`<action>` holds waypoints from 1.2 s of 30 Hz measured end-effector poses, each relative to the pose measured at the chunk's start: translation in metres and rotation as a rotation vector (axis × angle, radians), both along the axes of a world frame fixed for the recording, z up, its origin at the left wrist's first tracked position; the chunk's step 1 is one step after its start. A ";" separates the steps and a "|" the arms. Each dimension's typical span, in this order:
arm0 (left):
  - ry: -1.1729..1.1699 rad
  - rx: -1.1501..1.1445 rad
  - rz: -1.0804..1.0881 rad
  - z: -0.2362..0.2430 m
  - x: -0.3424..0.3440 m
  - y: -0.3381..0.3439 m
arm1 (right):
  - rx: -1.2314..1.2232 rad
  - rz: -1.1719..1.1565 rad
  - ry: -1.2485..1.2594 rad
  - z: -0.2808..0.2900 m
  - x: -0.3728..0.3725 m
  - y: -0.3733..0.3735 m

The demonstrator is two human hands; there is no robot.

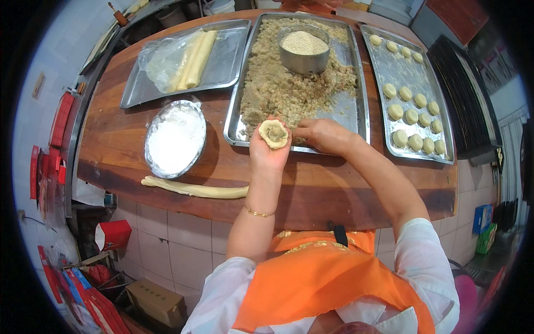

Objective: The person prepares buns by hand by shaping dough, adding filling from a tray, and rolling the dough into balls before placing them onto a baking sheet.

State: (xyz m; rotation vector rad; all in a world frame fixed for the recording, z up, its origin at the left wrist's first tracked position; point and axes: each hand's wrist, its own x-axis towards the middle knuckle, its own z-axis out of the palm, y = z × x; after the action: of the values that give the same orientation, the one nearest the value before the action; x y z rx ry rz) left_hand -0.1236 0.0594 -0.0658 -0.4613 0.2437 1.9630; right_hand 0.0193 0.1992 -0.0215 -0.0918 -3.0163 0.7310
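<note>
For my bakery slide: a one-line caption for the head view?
Left hand cups a filled dough piece; right hand reaches the filling tray.

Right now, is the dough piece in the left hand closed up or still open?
Open: the dough piece is cupped in the left hand, brownish filling showing in its middle.

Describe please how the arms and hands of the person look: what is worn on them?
Both hands, the left hand and the right hand, are bare, with no gloves. The forearms are bare too; white sleeves are pushed up near the elbows. A thin gold bracelet circles the left wrist. No watch or ring shows. An orange apron covers the chest.
</note>
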 end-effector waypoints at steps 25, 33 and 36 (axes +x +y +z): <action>0.137 -0.120 0.094 -0.002 0.028 0.042 | -0.984 -0.642 0.195 0.010 0.016 0.025; 0.098 -0.017 0.046 -0.008 0.035 0.056 | -0.635 -0.466 0.293 0.038 0.005 -0.009; 0.028 -0.058 0.000 0.020 0.046 0.057 | -0.165 -0.376 0.333 0.060 0.003 -0.025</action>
State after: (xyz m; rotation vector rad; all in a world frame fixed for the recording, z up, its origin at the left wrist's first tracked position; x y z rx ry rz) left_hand -0.0780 0.1169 -0.0462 -0.4713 0.3187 1.9671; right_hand 0.0225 0.1742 0.0385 -0.4756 -2.5183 0.8519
